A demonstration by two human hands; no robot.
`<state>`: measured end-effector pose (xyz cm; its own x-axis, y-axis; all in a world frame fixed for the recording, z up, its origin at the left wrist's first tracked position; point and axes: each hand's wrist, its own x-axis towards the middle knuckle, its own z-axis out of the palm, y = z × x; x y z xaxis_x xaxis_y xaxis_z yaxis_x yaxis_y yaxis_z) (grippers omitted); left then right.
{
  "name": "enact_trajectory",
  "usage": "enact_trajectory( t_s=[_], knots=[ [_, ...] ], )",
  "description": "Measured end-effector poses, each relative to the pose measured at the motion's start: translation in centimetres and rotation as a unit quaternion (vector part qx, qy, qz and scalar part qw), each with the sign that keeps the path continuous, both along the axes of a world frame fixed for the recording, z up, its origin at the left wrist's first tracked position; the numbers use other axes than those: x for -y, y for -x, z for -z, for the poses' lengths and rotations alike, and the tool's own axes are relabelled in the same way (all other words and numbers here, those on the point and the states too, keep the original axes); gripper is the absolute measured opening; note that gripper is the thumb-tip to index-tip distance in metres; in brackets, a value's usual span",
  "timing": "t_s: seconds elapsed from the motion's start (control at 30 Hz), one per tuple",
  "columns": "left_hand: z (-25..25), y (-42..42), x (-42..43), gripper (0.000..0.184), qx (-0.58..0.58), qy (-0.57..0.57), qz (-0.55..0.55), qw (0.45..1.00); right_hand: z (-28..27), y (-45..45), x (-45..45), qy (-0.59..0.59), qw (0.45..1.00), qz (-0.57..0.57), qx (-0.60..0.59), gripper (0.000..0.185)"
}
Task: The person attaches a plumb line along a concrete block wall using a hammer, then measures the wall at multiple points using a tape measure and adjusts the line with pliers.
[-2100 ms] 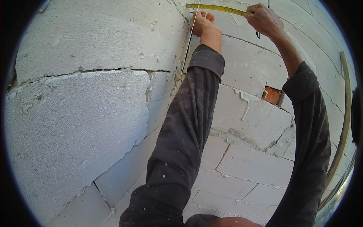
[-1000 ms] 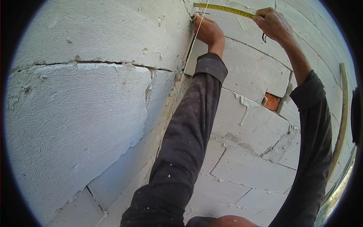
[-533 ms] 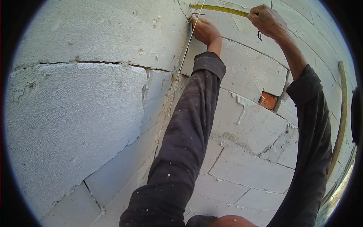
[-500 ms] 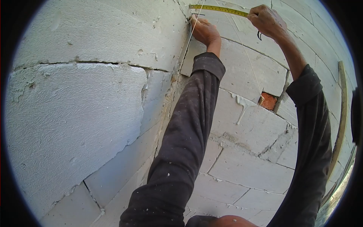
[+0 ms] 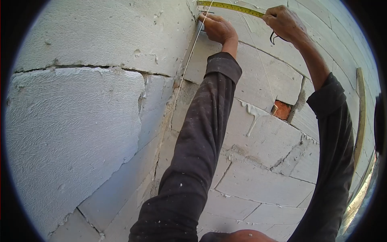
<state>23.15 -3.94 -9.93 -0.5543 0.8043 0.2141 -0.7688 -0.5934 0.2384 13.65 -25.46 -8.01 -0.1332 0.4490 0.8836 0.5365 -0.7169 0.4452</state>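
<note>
A yellow tape measure (image 5: 231,7) stretches from the wall corner at the top to my right hand (image 5: 284,24), which is closed around its right end. A dark curved strap or clip hangs below that hand. Just under the tape's left end, my left hand (image 5: 219,30) is raised at the corner with its fingers pinched together; what they hold is too small to make out. A thin dark nail-like piece (image 5: 206,12) shows above these fingers. A white string (image 5: 188,60) passes in front of the left fingertips and runs down along the corner.
Pale block walls (image 5: 72,117) meet at the corner. A second thin string (image 5: 260,60) leads to a square hole with red brick (image 5: 282,110) in the right wall. At the far right stands a long wooden strip (image 5: 360,109). Dried drips (image 5: 252,117) mark the blocks.
Compared with the earliest frame, my left hand has turned and its fingers have closed at the corner. My right hand still holds the tape out. The view has shifted slightly.
</note>
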Motion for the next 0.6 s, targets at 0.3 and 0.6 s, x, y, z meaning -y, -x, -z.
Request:
enact_trajectory(
  t_s=[0.3, 0.6],
  knots=[
    [2.8, 3.5, 1.4, 0.025, 0.071, -0.171, 0.182, 0.966, -0.1, -0.3, 0.0, 0.0, 1.0, -0.01, 0.005, 0.037],
    [1.0, 1.8, 1.0, 0.022, 0.043, -0.077, 0.105, 0.991, 0.0, -0.3, 0.0, 0.006, 0.999, -0.037, 0.01, 0.038]
  ],
)
